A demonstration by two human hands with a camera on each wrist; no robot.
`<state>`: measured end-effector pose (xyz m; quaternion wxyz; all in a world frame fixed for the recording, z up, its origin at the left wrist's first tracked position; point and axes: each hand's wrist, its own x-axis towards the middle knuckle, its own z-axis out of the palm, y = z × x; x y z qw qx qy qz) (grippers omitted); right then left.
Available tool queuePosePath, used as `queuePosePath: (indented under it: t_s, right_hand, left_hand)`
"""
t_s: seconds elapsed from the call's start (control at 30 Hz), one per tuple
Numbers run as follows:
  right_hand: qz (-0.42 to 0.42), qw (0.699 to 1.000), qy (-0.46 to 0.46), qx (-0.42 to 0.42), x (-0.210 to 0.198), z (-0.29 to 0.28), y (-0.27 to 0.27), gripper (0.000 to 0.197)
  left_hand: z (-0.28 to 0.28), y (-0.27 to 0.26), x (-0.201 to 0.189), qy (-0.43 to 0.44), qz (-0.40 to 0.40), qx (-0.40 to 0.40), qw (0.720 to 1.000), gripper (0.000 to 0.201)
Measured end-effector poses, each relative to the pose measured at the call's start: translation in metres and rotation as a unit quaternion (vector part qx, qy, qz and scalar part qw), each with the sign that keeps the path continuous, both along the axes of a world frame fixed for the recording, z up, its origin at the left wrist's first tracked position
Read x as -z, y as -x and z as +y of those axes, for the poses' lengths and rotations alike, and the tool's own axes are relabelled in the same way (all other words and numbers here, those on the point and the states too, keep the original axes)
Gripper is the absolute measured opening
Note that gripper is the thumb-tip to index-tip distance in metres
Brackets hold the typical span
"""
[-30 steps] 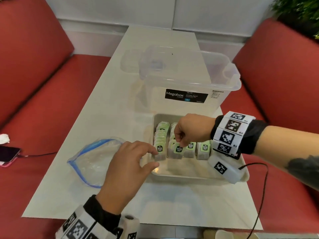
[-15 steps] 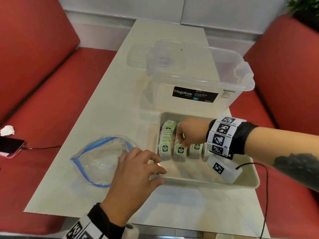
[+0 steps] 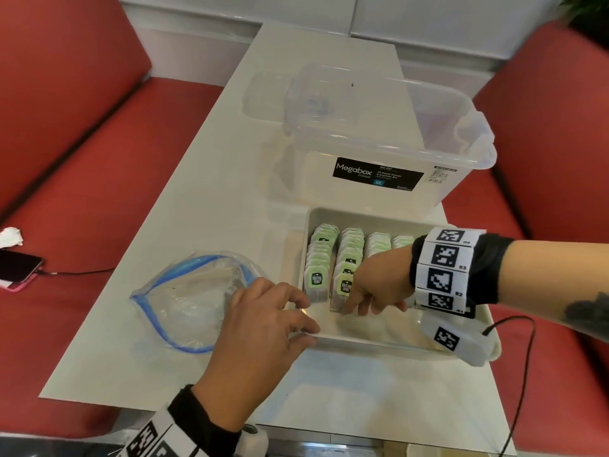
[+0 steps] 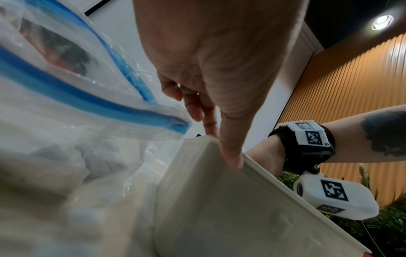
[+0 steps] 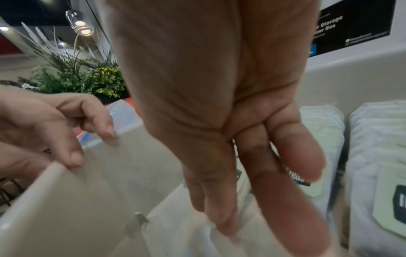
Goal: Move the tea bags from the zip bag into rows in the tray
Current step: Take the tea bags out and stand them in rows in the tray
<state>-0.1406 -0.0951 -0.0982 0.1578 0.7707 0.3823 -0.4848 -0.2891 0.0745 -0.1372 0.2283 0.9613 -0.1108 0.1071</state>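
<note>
The beige tray [image 3: 379, 343] lies near the table's front right and holds several rows of green-tagged tea bags [image 3: 318, 258]. My right hand [image 3: 352, 308] reaches into it, straight fingers pointing down against the front tea bag [image 3: 344, 286] of the second row. In the right wrist view the fingertips [image 5: 226, 226] touch a white bag by the tray floor. My left hand [image 3: 306, 321] holds the tray's near-left corner, thumb on the near rim [image 4: 263, 175]. The clear zip bag [image 3: 184, 301] with a blue seal lies open to the tray's left; no tea bags show in it.
A clear Megabox storage box [image 3: 379, 143] stands right behind the tray, its lid [image 3: 263, 90] behind it. Red benches [image 3: 82, 159] flank the table; a phone [image 3: 16, 268] on a cable lies on the left one. A wrist cable [image 3: 524, 374] hangs at the right.
My right hand has come forward from over the rows and lowered its fingers to the front of the second row. The left hand has stayed at the tray's corner. The head view has shifted.
</note>
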Motion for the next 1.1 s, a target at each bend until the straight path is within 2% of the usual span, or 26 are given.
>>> queuePosePath:
  t_s: [0.2,0.37,0.53,0.73,1.1]
  right_hand:
    - [-0.016,1.000,0.006,-0.020,0.003,0.008,-0.001,0.051]
    - [-0.059,0.998,0.010,-0.018,0.001,0.009,-0.001,0.050]
    - [-0.081,0.996,0.018,-0.016,0.003,0.011,-0.001,0.049]
    - [-0.127,0.987,0.063,-0.078,-0.005,0.015,0.010,0.046]
    - [-0.098,0.993,0.049,-0.050,-0.008,0.011,0.012,0.051]
  left_hand:
    - [0.001,0.001,0.002,0.006,-0.004,0.002,1.000,0.019]
    - [0.000,0.000,0.003,0.008,-0.011,0.000,1.000,0.008]
    - [0.000,0.001,0.002,0.002,-0.005,-0.002,1.000,0.019]
    - [-0.001,0.001,0.002,0.007,0.002,-0.001,1.000,0.018]
    - [-0.001,0.003,0.001,0.016,-0.001,0.006,1.000,0.025]
